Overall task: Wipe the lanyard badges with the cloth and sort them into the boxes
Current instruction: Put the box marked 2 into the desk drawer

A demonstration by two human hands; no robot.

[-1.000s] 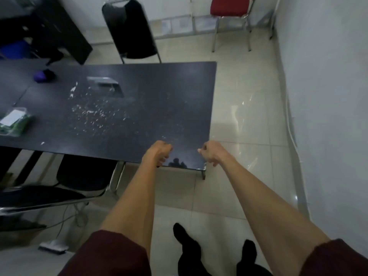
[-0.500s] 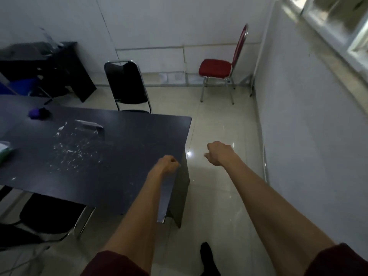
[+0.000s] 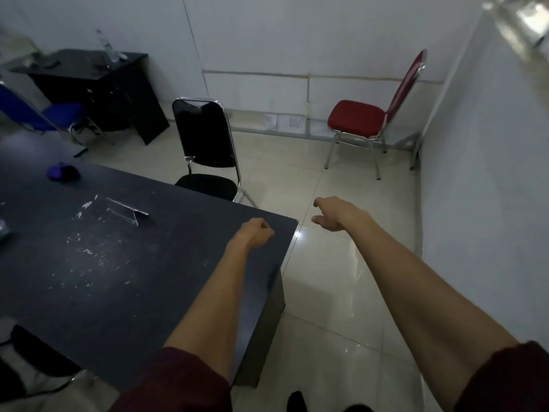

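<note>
1. Left hand: curled into a fist, nothing in it, over the right corner of the dark table, frame centre.
2. Right hand: fingers loose, holding nothing, over the tiled floor just right of that corner.
3. Purple bundle: on the table, upper left, well apart from both hands. Can't tell if it's the cloth.
4. Clear stand: on the tabletop, left of centre.
5. Black chair behind the table, red chair upper right.

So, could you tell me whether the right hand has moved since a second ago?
Yes: the right hand has left the table edge and is now over the floor, right of its corner.
</note>
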